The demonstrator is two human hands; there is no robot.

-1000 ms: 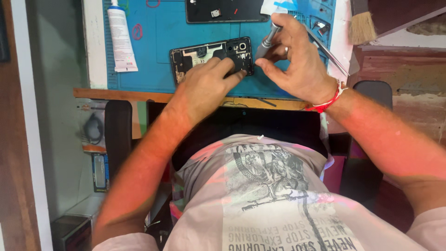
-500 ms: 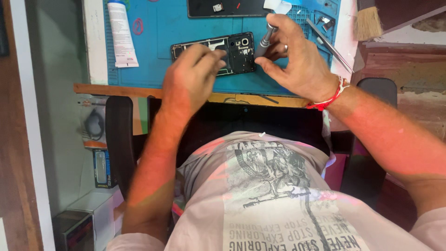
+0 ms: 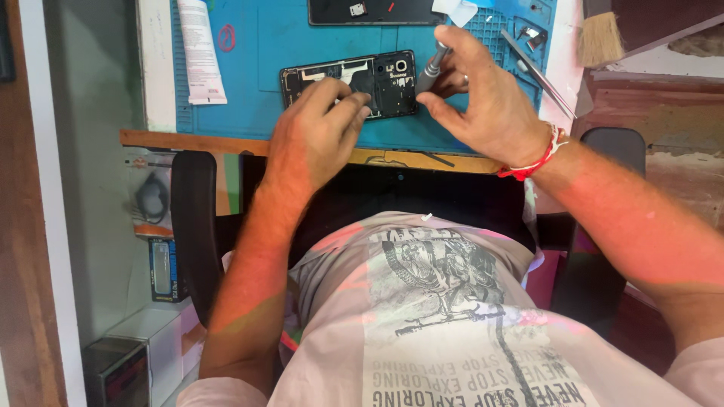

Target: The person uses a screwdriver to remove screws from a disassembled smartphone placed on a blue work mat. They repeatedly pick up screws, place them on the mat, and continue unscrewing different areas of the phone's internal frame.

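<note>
On the blue work mat (image 3: 302, 45), an opened phone (image 3: 351, 79) is laid flat; it is pressed down by the left hand (image 3: 313, 132), fingers curled loosely, nothing gripped. A small screwdriver (image 3: 430, 68) is pinched upright in the right hand (image 3: 483, 102) at the phone's right end.

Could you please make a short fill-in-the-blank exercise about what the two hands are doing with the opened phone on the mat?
1. The opened phone lies on a mat whose colour is ____.
2. The right hand holds a small ____ with its tip at the phone.
3. The hand whose fingers rest on the phone is the ____ hand.
4. The right wrist wears a band of ____ colour.

Missing words: blue; screwdriver; left; red
</note>
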